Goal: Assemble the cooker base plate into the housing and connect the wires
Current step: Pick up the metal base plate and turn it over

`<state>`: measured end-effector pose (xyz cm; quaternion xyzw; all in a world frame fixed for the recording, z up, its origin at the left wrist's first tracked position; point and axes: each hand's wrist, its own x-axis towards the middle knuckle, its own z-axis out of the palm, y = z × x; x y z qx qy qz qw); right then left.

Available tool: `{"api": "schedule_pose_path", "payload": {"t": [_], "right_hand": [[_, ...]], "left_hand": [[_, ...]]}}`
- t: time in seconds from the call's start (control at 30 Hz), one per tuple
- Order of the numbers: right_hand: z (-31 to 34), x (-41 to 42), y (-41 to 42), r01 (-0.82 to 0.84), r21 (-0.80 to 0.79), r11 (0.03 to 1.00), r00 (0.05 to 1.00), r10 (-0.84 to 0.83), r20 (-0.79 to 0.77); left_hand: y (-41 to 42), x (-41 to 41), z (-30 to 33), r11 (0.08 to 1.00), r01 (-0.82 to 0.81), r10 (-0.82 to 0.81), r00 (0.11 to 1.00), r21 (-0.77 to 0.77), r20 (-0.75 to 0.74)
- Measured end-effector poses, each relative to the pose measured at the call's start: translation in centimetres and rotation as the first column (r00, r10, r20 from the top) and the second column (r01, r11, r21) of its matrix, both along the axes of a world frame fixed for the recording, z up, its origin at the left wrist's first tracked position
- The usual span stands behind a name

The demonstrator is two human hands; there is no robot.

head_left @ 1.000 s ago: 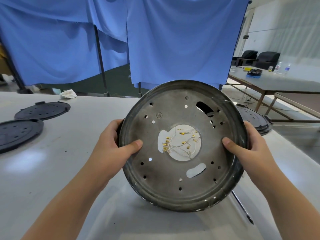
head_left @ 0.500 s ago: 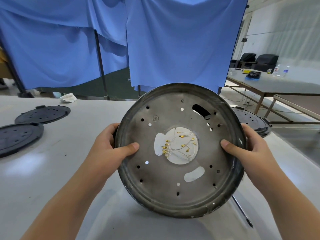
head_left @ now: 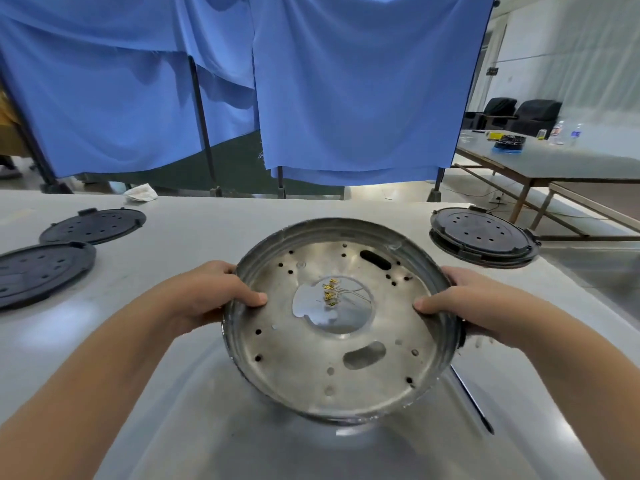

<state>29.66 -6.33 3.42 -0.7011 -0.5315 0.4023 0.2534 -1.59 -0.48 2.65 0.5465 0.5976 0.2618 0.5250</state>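
Note:
A round metal cooker housing (head_left: 298, 358) with a raised rim and several holes is tilted toward me over the white table (head_left: 180, 233). Through its large centre opening show thin wires with gold terminals (head_left: 330, 294). My left hand (head_left: 211, 292) grips the housing's left rim, thumb lying on the inner face. On the opposite rim my right hand (head_left: 474, 303) grips the same way. A black round base plate (head_left: 481, 237) lies flat on the table at the back right.
Two more black plates (head_left: 93, 225) (head_left: 38, 271) lie at the left of the table. A dark screwdriver (head_left: 472, 407) rests on the table under the housing's right side. Blue curtains (head_left: 346, 91) hang behind; another table (head_left: 554, 157) stands far right.
The housing has tipped from nearly upright, facing me, down toward flat and lower over the table. Both hands kept their grip on its rim.

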Motion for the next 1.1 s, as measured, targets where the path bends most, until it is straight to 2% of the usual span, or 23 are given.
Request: {"api": "schedule_pose_path", "payload": {"t": [0.17, 0.4, 0.8, 0.9, 0.93, 1.0, 1.03, 1.1], "right_hand": [[-0.8, -0.2, 0.1, -0.034, -0.142, 0.989, 0.998, 0.04, 0.044], [-1.5, -0.7, -0.7, -0.023, -0.194, 0.981, 0.999, 0.031, 0.036], [-3.3, -1.7, -0.2, 0.036, -0.178, 0.983, 0.999, -0.035, 0.01], [-3.8, -1.7, -0.1, 0.052, -0.168, 0.984, 0.999, -0.05, 0.019], [-3.9, -1.7, -0.1, 0.057, -0.161, 0.985, 0.998, -0.053, 0.026], [-4.1, -1.8, -0.1, 0.058, -0.151, 0.987, 0.998, -0.054, 0.033], [-4.2, -1.8, -0.1, 0.056, -0.147, 0.987, 0.998, -0.052, 0.03], [-4.2, -1.8, -0.1, 0.054, -0.141, 0.988, 0.998, -0.051, 0.024]], "left_hand": [[0.6, 0.6, 0.1, 0.993, 0.059, -0.072, 0.989, -0.103, -0.129], [0.6, 0.1, -0.4, 0.977, 0.105, -0.137, 0.976, -0.184, -0.168], [1.9, 0.2, -0.9, 0.99, 0.026, -0.058, 0.97, -0.136, -0.237], [1.9, 0.5, -1.1, 0.999, 0.03, -0.042, 0.946, -0.043, -0.322], [1.7, 0.7, -1.0, 0.998, 0.034, -0.013, 0.912, 0.044, -0.409], [0.3, 1.6, -0.2, 0.95, 0.121, 0.085, 0.783, 0.286, -0.616], [-0.8, 2.2, 0.3, 0.9, 0.192, 0.109, 0.768, 0.39, -0.631], [-3.7, 3.5, 1.2, 0.805, 0.333, -0.029, 0.849, 0.491, -0.528]]}}
